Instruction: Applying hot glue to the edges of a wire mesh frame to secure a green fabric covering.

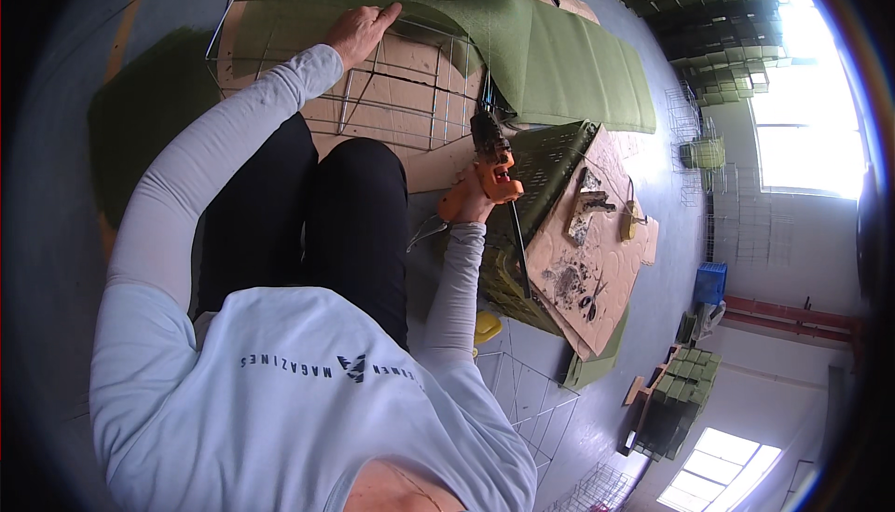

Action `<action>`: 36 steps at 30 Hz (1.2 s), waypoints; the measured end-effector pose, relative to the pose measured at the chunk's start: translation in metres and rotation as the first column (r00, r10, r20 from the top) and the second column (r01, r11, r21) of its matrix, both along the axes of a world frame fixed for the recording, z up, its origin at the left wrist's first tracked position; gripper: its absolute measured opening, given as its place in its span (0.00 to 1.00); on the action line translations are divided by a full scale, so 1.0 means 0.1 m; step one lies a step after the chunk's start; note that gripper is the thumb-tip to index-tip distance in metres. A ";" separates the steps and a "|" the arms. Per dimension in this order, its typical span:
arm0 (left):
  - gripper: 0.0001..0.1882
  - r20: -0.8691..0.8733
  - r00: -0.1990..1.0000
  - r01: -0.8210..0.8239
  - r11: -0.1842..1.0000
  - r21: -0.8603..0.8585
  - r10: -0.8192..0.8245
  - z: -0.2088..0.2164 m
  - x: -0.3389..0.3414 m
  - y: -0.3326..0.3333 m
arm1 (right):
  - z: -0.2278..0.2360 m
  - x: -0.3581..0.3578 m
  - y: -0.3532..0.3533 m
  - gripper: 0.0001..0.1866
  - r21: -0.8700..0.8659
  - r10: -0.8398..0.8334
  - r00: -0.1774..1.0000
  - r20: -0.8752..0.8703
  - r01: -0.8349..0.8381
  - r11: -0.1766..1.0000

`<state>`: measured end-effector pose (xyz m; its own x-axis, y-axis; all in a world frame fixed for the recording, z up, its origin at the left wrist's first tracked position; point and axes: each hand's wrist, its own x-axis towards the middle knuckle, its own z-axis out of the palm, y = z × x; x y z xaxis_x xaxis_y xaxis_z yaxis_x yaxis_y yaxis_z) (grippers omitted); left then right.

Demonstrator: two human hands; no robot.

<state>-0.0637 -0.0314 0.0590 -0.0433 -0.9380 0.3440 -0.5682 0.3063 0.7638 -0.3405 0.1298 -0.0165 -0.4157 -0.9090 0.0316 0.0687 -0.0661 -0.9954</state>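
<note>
My left hand is closed at the edge of a green felt-like fabric sheet, its thumb pointing right. The fabric lies partly over a wire grid panel, which rests on brown cardboard in front of my knees. In my right hand is an orange hand-held tool with a dark nose, pointed toward the grid's near right corner. The fingers wrap round its handle. A thin black rod or hose runs down beside the tool. What the left fingertips pinch is partly hidden.
Right of me, a dark green perforated crate bears a cardboard sheet with a padlock-shaped object, scissors and dark bits. More wire panels lie at lower right. Green stacks and a blue crate stand farther off.
</note>
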 end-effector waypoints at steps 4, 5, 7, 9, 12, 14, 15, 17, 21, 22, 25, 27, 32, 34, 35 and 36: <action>0.32 0.012 1.000 -0.001 0.998 -0.065 0.002 0.03 -0.02 0.02 | -0.27 -0.09 -0.04 0.11 0.018 0.019 0.998 0.057 -0.020 1.000; 0.32 -0.008 1.000 0.019 1.000 -0.011 -0.019 0.07 -0.04 0.03 | -0.34 -0.14 -0.04 0.11 0.003 0.026 0.998 0.054 -0.026 1.000; 0.32 -0.010 1.000 0.002 1.000 0.015 -0.002 0.05 0.00 0.02 | -0.25 -0.05 -0.06 0.10 0.016 0.054 0.998 0.028 -0.055 0.998; 0.32 -0.013 1.000 -0.008 0.999 0.041 0.009 0.04 0.01 0.02 | -0.12 0.05 -0.04 0.09 0.030 0.077 0.997 0.002 -0.077 0.997; 0.32 -0.023 1.000 -0.004 1.000 0.028 0.004 0.04 0.00 0.02 | -0.01 0.16 0.01 0.09 0.006 0.001 0.999 -0.033 0.000 1.000; 0.32 -0.020 1.000 0.007 1.000 0.024 -0.007 0.04 -0.02 0.01 | -0.05 0.14 0.01 0.08 0.037 0.061 0.995 0.078 -0.064 0.997; 0.32 -0.018 1.000 0.006 1.000 0.026 -0.006 0.03 -0.01 0.00 | -0.01 0.20 0.02 0.08 0.038 0.062 0.995 0.080 -0.066 0.997; 0.33 -0.016 1.000 -0.014 0.998 0.061 0.015 0.01 0.01 0.00 | 0.08 0.33 0.06 0.09 -0.025 -0.038 0.993 -0.110 0.035 0.999; 0.33 -0.027 0.999 -0.028 0.998 0.048 0.029 -0.05 0.02 -0.05 | 0.19 0.37 0.06 0.09 -0.030 0.000 1.000 -0.030 -0.001 1.000; 0.33 -0.016 1.000 -0.020 0.998 0.051 0.021 -0.04 0.01 -0.05 | 0.17 0.34 0.04 0.10 -0.015 -0.003 0.999 -0.035 0.003 1.000; 0.33 -0.016 1.000 -0.012 0.997 0.075 0.013 0.01 0.00 -0.02 | 0.00 0.27 0.00 0.10 -0.004 -0.015 0.999 -0.039 0.015 1.000; 0.33 -0.028 0.999 -0.017 0.995 0.096 0.019 0.02 0.00 0.00 | -0.08 0.26 -0.01 0.10 -0.008 -0.018 0.999 -0.037 0.018 1.000; 0.32 -0.056 0.998 -0.005 0.999 0.041 0.007 0.01 0.01 0.01 | -0.03 0.34 0.01 0.11 0.042 0.059 0.995 0.077 -0.062 0.997; 0.32 -0.048 0.999 -0.010 0.999 0.039 0.012 0.02 0.01 0.01 | -0.03 0.28 -0.01 0.12 -0.002 0.063 0.998 0.004 -0.063 0.998; 0.32 -0.041 0.999 -0.015 0.999 0.038 0.016 0.03 0.01 0.01 | -0.04 0.25 -0.01 0.12 -0.045 0.062 0.996 -0.069 -0.065 0.997; 0.32 -0.041 0.999 -0.014 0.999 0.038 0.016 0.04 0.01 0.01 | -0.06 0.25 -0.01 0.12 -0.045 0.062 0.996 -0.069 -0.065 0.997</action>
